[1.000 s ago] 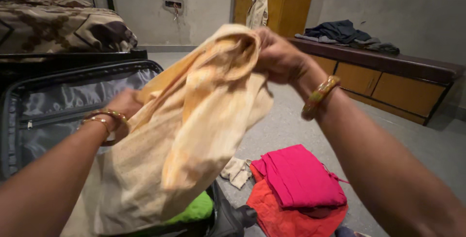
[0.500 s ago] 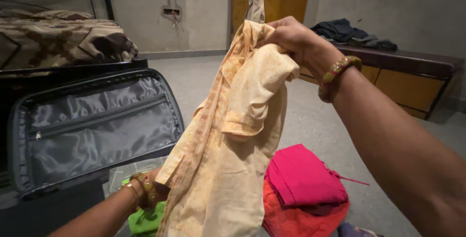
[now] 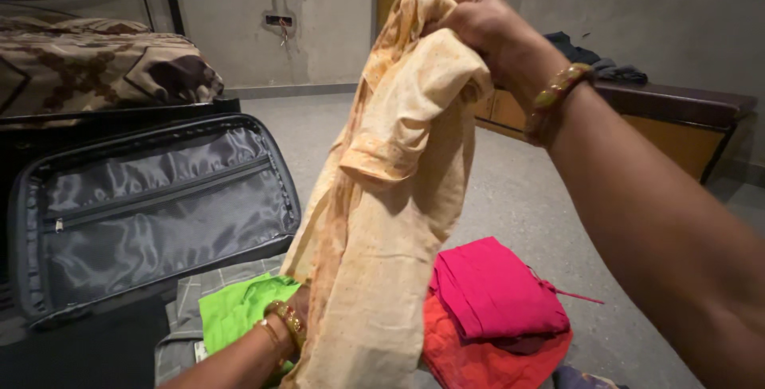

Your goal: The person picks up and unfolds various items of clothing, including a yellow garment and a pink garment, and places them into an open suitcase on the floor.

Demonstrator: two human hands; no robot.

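Two bare hands work a pale yellow garment (image 3: 390, 198) above an open suitcase (image 3: 151, 214) on a bedroom floor. The right hand (image 3: 478, 26), a bangle at its wrist, is raised high and clenched around the garment's top, so the cloth hangs down in long folds in front of the person. The left hand (image 3: 299, 309), wearing gold bangles, is low at the cloth's lower edge; its fingers are hidden behind the fabric, so it cannot be told whether they grip it.

The suitcase lid stands propped open at left, showing grey lining with a zipped pocket. In the case below lie a bright green cloth (image 3: 235, 313) and a grey checked cloth (image 3: 187, 317). On the floor just right of the hanging garment sits a folded pink cloth (image 3: 494, 289) on top of a red one (image 3: 470, 353). A bed with a brown patterned cover (image 3: 103, 66) stands behind the suitcase. Along the right wall runs a low wooden bench (image 3: 677, 114) with dark clothes (image 3: 598, 62) piled on it.
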